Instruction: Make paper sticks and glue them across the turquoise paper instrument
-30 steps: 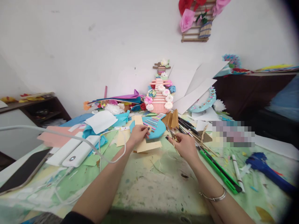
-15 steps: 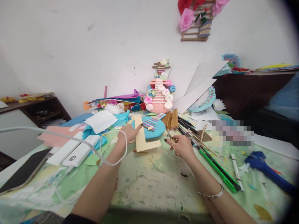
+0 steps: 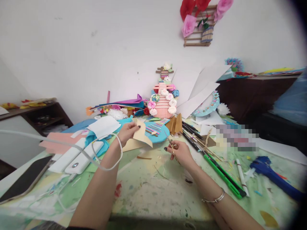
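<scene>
My left hand (image 3: pixel 128 131) pinches a cream sheet of paper (image 3: pixel 142 136), which curves over the table with its lower part sticking out to the left beneath the hand. Golden scissors (image 3: pixel 173 149) are in my right hand (image 3: pixel 181 151), their blades pointing up and away, apart from the paper. Just behind the paper lies a blue rounded paper piece (image 3: pixel 161 135) with coloured sticks across it. A thin brown strip (image 3: pixel 144 157) rests on the table in front of the paper.
A white cable (image 3: pixel 79 147) loops across my left forearm. Left are white power banks (image 3: pixel 85 156) and a phone (image 3: pixel 26 175). To the right lie black pens (image 3: pixel 190 127), a green cutter (image 3: pixel 224 175) and a blue glue gun (image 3: pixel 273 175). A flower-decked pink stick model (image 3: pixel 163 107) stands behind.
My left hand has lifted and turned the cream paper, which was a flat L shape and now bends. The scissors have shifted slightly left and show more of their blades.
</scene>
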`<act>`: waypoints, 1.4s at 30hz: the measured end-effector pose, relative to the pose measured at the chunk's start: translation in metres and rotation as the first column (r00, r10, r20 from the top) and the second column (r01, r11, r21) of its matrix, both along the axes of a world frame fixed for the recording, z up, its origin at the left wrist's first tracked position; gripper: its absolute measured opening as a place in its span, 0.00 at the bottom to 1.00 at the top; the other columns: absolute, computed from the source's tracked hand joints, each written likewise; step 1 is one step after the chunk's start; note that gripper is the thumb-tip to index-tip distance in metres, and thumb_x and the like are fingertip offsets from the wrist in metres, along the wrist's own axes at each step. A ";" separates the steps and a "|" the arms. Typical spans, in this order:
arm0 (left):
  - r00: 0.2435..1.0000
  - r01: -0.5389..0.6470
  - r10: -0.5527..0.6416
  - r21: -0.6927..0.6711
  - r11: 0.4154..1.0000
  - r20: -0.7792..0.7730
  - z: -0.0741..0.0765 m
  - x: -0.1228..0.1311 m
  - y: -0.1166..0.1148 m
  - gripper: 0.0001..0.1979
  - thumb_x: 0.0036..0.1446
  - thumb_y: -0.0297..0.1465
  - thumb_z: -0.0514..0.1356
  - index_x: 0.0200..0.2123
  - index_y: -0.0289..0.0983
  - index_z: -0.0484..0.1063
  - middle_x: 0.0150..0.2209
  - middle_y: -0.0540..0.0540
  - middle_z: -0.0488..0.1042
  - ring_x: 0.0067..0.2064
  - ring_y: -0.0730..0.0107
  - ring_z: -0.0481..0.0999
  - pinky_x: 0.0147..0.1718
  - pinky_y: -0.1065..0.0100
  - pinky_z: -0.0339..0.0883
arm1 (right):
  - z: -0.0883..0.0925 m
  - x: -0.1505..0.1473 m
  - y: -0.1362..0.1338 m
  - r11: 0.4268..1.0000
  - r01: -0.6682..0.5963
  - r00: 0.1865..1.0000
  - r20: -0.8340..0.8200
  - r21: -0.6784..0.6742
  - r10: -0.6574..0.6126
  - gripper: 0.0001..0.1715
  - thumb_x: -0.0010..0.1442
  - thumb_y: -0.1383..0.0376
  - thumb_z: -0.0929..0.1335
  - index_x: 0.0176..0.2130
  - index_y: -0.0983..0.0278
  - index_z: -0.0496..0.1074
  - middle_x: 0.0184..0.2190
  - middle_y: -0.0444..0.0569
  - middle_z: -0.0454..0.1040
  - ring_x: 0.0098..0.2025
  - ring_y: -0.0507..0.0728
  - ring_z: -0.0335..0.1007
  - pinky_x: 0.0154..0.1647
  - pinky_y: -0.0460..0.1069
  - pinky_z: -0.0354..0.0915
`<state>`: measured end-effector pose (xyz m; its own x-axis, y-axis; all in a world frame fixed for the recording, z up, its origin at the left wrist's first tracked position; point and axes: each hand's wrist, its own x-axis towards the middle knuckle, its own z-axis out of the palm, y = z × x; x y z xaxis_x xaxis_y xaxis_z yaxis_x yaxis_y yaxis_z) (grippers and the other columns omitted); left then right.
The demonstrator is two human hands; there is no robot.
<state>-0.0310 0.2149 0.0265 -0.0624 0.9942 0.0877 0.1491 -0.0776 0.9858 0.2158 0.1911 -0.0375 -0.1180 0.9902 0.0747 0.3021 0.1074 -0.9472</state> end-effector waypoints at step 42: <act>0.953 0.270 -0.276 0.064 0.961 0.127 -0.032 0.094 -0.027 0.14 0.42 0.35 0.67 0.26 0.27 0.76 0.20 0.41 0.76 0.21 0.67 0.75 0.22 0.69 0.70 | 0.020 0.011 -0.003 0.990 0.069 0.860 -0.511 0.124 0.003 0.19 0.44 0.55 0.73 0.30 0.65 0.66 0.17 0.41 0.69 0.16 0.50 0.67 0.17 0.43 0.57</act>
